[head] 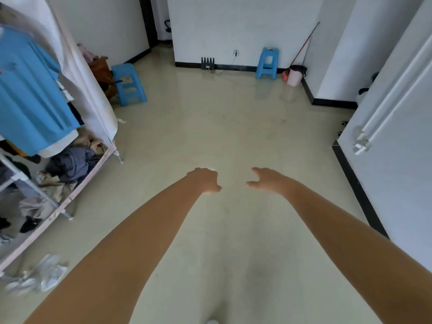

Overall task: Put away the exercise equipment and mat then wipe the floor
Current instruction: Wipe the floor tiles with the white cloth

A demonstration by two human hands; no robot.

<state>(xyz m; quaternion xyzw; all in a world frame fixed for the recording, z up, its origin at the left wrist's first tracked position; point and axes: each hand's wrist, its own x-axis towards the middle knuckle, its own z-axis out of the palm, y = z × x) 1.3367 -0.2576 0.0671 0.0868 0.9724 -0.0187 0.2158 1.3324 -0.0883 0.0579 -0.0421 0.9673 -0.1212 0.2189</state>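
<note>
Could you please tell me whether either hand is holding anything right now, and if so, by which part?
Nothing is held. The left hand is loosely curled and the right hand relaxed, both empty above the floor.

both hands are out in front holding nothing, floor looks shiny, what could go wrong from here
1. The floor is glossy and reflective, possibly wet; a slip seems possible.
2. The crumpled white cloth lies loose near the wardrobe rack, a likely trip hazard.
3. The left hand and right hand are empty, and no mat shows here; the long-handled tool leans in the far corner beside a blue stool.
</note>
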